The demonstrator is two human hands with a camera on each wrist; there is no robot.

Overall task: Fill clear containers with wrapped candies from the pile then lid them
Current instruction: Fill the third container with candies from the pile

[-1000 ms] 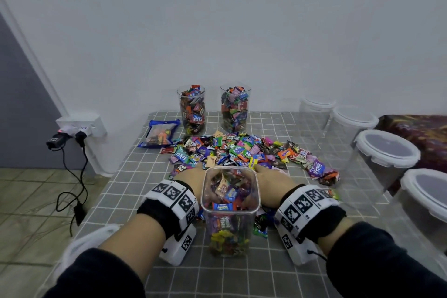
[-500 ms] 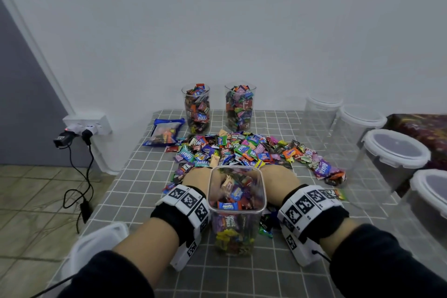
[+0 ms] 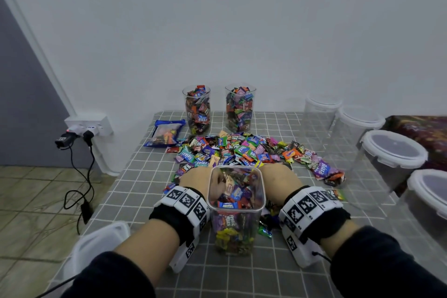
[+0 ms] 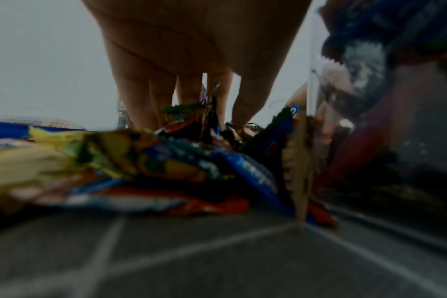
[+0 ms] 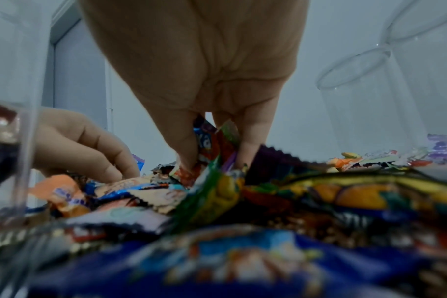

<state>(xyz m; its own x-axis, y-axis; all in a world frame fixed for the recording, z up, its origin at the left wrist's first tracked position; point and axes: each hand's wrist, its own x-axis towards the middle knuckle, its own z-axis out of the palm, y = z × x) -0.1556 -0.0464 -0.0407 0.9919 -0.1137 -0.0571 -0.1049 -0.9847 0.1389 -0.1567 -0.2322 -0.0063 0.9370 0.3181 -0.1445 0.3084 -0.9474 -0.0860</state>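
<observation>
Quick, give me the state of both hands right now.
Left hand: grip closed on wrapped candies from the pile.
Right hand: grip closed, pinching wrapped candies from the pile.

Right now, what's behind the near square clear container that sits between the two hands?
Behind the square clear container lies the pile of wrapped candies. The left hand and right hand reach into its near edge, fingers gathering wrappers. From the head view the container hides the fingertips.
</observation>
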